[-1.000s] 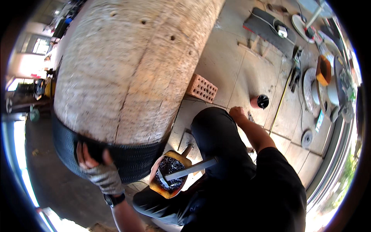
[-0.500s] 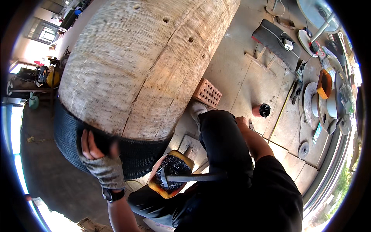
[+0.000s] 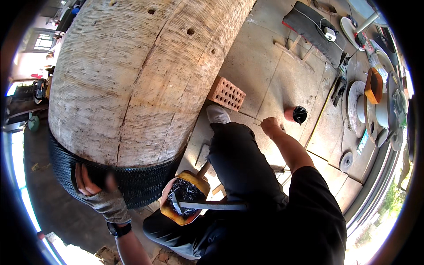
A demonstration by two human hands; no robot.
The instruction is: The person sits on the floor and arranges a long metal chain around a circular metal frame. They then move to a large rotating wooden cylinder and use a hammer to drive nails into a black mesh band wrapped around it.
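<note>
A large pale, ribbed wooden drum (image 3: 119,84) with a long crack and several holes takes up the upper left. Around its lower end runs a black ridged band (image 3: 137,181). My left hand (image 3: 99,194), in a grey fingerless glove, grips the band near its upper edge, fingers on one side and a blurred thumb on the other. My right hand (image 3: 270,126) is bare and curled above the floor, just left of a pink cup with a black rim (image 3: 299,115); whatever it holds is hidden. By my knees, a hammer (image 3: 212,205) lies across a yellow-orange tub (image 3: 201,180) of small dark pieces.
A perforated red brick (image 3: 226,93) sits against the drum beside my shoe (image 3: 218,114). Farther right are a dark padded board (image 3: 311,26), an orange tub (image 3: 374,86), large spools (image 3: 355,108) and a small grey disc (image 3: 346,161). A yellow line (image 3: 319,119) crosses the floor.
My view has shifted, so the drum and brick sit farther left. My right hand has come out from beside my knee toward the pink cup. The left stays on the band.
</note>
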